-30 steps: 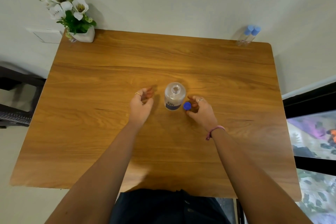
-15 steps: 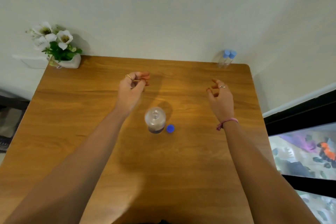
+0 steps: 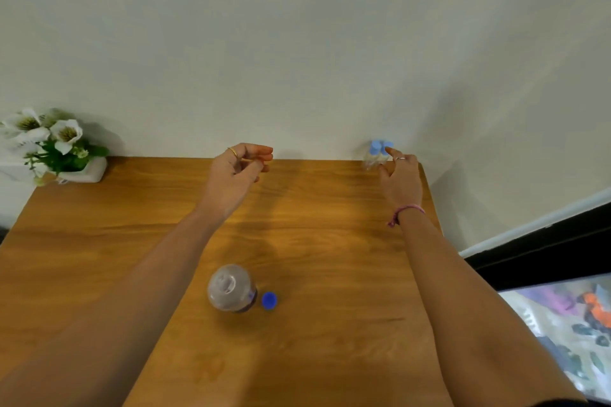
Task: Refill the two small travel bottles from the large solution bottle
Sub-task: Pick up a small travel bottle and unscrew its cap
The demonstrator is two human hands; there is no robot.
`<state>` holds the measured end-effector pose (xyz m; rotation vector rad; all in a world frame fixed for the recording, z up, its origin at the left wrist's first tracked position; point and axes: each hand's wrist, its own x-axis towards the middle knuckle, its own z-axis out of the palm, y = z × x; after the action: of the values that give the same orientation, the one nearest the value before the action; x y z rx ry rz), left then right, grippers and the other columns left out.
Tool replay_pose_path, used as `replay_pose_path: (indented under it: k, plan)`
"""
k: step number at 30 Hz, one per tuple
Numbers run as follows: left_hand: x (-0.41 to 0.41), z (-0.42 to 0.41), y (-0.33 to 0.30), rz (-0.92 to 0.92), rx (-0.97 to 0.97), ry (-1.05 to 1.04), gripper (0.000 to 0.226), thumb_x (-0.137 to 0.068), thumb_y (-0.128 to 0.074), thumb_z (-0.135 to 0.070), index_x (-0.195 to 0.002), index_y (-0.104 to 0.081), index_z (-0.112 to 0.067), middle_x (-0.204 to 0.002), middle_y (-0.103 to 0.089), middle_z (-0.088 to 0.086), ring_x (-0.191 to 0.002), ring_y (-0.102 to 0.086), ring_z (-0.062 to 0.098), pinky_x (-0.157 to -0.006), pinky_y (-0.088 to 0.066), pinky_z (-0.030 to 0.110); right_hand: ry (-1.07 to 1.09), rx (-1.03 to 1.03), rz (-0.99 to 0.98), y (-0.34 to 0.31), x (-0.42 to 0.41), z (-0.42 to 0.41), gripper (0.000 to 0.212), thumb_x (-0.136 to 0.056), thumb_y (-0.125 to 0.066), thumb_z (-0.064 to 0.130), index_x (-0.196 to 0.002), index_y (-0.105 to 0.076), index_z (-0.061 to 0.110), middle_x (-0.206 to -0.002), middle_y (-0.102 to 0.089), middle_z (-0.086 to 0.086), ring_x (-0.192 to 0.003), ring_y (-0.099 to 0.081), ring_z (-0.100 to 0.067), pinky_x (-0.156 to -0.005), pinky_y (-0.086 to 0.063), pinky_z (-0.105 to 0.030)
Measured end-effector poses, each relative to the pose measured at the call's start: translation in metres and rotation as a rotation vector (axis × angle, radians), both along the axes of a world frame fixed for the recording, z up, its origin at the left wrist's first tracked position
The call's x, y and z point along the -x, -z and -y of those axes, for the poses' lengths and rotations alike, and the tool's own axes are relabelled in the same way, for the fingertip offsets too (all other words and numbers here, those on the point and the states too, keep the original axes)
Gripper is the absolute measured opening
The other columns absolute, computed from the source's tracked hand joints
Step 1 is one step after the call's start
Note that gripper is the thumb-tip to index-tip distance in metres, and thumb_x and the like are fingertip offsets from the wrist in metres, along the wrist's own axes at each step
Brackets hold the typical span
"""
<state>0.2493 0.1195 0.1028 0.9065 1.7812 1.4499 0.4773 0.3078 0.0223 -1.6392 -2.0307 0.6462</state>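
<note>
Head view: my right hand [image 3: 401, 180], fingers spread, holding nothing, reaches the two travel bottles [image 3: 377, 155] at the table [image 3: 330, 357] corner; a clumsy grab could topple them off. My left hand [image 3: 236, 172] hovers loosely curled, empty.

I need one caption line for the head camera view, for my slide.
Right hand reaches the two small travel bottles at the table's far corner; uncapped large bottle and blue cap stand nearer.
</note>
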Motion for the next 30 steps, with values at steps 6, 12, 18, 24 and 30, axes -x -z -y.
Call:
replay_pose_path:
  k: [6,12,18,24,30]
  plan:
    - [-0.007,-0.023,0.008,-0.005,0.039,0.047,0.028,-0.095,-0.05,0.0,-0.099,-0.066,-0.022,-0.098,-0.069,-0.005,-0.087,-0.064,0.009,-0.074,-0.05,0.023,-0.087,-0.038,0.155,0.012,0.011,-0.024,0.045,-0.094,-0.05,0.025,-0.139,-0.043,0.021,-0.118,-0.045,-0.011,-0.087,-0.057,-0.026,-0.077,-0.053,-0.036]
    - [-0.009,-0.035,0.013,-0.009,0.052,0.08,0.028,-0.095,-0.05,0.001,-0.098,-0.066,-0.021,-0.097,-0.069,-0.005,-0.084,-0.064,0.006,-0.069,-0.05,0.014,-0.115,-0.107,0.274,0.024,0.016,-0.032,0.045,-0.094,-0.05,0.03,-0.137,-0.045,0.019,-0.12,-0.047,-0.012,-0.089,-0.059,-0.027,-0.075,-0.053,-0.036]
    - [-0.009,-0.038,0.017,-0.026,0.058,0.096,0.026,-0.095,-0.049,0.002,-0.103,-0.066,-0.015,-0.097,-0.068,-0.005,-0.084,-0.064,0.007,-0.069,-0.05,0.012,-0.128,-0.129,0.05,0.03,0.02,-0.036,0.029,-0.089,-0.062,0.024,-0.115,-0.059,0.013,-0.123,-0.05,-0.008,-0.087,-0.064,-0.025,-0.08,-0.055,-0.034]
    - [-0.008,-0.034,0.019,-0.033,0.075,0.102,0.026,-0.094,-0.05,0.0,-0.101,-0.067,-0.019,-0.1,-0.069,-0.004,-0.088,-0.064,0.01,-0.07,-0.049,0.013,-0.126,-0.108,0.052,0.026,0.026,-0.032,0.023,-0.089,-0.061,0.024,-0.11,-0.059,0.012,-0.101,-0.067,-0.01,-0.084,-0.066,-0.024,-0.077,-0.053,-0.032]
    - [-0.011,-0.019,0.013,-0.278,0.186,0.185,0.036,-0.089,-0.066,-0.015,-0.124,-0.058,-0.021,-0.116,-0.061,-0.008,-0.103,-0.058,0.003,-0.088,-0.047,0.02,-0.212,0.114,-0.264,-0.017,0.055,0.008,0.041,-0.08,-0.071,0.033,-0.116,-0.059,0.015,-0.099,-0.066,0.001,-0.082,-0.066,-0.014,-0.078,-0.054,-0.027]
